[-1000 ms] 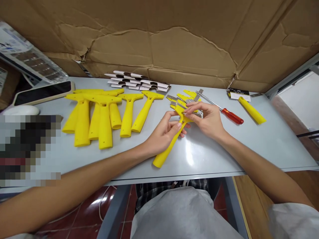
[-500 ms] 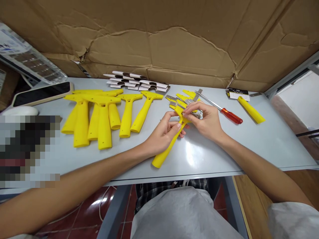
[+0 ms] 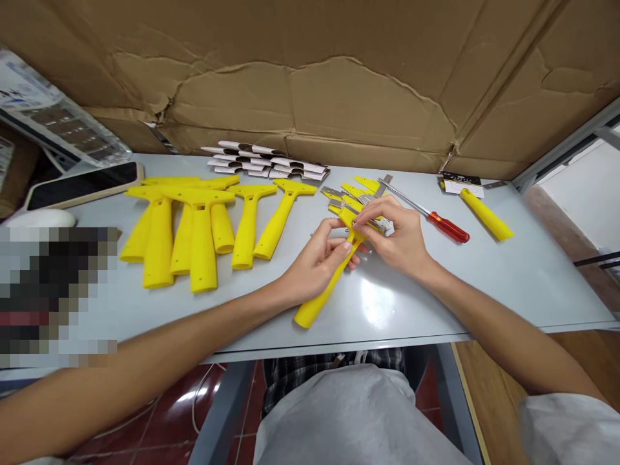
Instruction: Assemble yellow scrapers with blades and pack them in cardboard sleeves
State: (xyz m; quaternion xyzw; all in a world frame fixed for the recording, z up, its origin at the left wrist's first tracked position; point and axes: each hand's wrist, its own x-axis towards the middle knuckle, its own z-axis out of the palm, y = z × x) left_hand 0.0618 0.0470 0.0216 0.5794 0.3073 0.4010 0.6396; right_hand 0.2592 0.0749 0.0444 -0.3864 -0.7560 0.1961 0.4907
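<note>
My left hand (image 3: 317, 266) is closed around the neck of a yellow scraper handle (image 3: 317, 307), which slants with its round end toward me. The fingertips of my right hand (image 3: 398, 234) are pinched together at the scraper's wide head. What they pinch, if anything, is too small to make out. Just beyond my hands lies a pile of yellow scraper heads and metal plates (image 3: 368, 187), partly covered by my right hand. A screwdriver (image 3: 448, 226) with a red handle rests to the right of the pile.
Several yellow scraper handles (image 3: 203, 245) lie on the grey table (image 3: 533, 290) at left. Folded card sleeves (image 3: 266, 160) are stacked behind them. A phone (image 3: 87, 184) and a white mouse (image 3: 41, 217) sit far left. One carded scraper (image 3: 487, 213) lies right. Cardboard (image 3: 310, 97) walls the back.
My right fingertips have shifted very slightly on the scraper head. My left hand keeps its grip, and the things on the table stay where they were.
</note>
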